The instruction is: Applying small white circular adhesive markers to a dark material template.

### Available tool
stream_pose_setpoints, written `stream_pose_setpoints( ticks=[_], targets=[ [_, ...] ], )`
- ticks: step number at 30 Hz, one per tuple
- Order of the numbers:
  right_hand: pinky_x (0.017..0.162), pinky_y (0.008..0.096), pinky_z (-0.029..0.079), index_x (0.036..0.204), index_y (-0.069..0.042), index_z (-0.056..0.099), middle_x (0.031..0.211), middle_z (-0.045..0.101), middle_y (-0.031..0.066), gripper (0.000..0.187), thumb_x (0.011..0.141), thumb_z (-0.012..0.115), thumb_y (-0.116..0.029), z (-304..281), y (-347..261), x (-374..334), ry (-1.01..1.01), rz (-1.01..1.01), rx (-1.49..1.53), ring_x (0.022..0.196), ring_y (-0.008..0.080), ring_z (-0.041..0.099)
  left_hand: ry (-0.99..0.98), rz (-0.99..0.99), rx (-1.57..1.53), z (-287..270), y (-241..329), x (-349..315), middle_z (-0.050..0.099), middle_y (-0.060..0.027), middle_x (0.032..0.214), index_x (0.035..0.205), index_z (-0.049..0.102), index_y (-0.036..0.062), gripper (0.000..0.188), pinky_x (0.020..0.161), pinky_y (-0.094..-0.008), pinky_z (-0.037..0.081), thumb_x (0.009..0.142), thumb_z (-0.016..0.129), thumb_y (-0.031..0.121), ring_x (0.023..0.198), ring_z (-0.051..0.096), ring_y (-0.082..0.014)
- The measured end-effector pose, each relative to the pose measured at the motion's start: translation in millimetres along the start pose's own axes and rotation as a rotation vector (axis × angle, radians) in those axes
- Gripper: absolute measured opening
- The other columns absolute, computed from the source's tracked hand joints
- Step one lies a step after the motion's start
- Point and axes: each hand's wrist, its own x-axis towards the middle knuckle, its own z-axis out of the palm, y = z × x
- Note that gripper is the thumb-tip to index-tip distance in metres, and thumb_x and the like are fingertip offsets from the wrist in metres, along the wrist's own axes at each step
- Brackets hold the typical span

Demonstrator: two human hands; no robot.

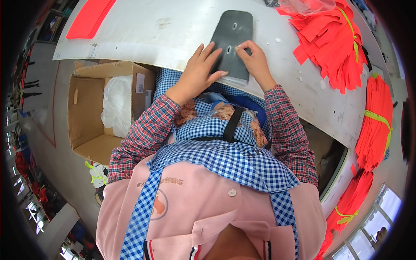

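Note:
A dark grey, flat panel (236, 32) with a rounded far end and two oval slots lies lengthwise on the white table. Spread over its near left edge are the fingers of my left hand (197, 71), touching it without gripping. My right hand (256, 65) is on its right side, thumb and index finger closed together at the nearer slot. Whatever is between those fingertips is too small to make out. A pale strip of what looks like clear plastic shows under the panel's near end.
The white table (173, 26) carries a red stack of flat pieces (90, 18) at far left. On the right lie a tied bundle of red strips (331, 43) and another bundle (376, 121). A cardboard box (91, 143) with a clear plastic bag (117, 106) stands left of me.

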Motion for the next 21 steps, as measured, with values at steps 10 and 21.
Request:
stream_pose_setpoints(
  ticks=[10,21],
  targets=[
    [0.069,0.0356,0.051,0.085,-0.001,0.062,0.088,0.061,0.0159,0.019,0.082,0.065,-0.020,-7.7,4.6,-12.5,0.181,0.008,-0.179,0.072,0.0249,0.064,-0.057,0.018,0.078,20.6,-14.8,-12.2,0.040,-0.0205,0.144,0.133,0.051,0.0079,0.051,0.107,-0.0459,0.037,0.086,0.067,0.022,0.132,0.037,-0.0452],
    [0.066,0.0344,0.051,0.084,0.001,0.062,0.083,0.065,0.0159,0.017,0.083,0.064,-0.016,-10.4,17.2,-22.1,0.156,0.125,-0.079,0.070,0.0238,0.065,-0.051,0.039,0.016,16.8,-17.3,-11.4,0.042,-0.0195,0.143,0.131,0.053,0.0081,0.049,0.106,-0.0458,0.039,0.086,0.066,0.024,0.132,0.039,-0.0416]
  ],
)
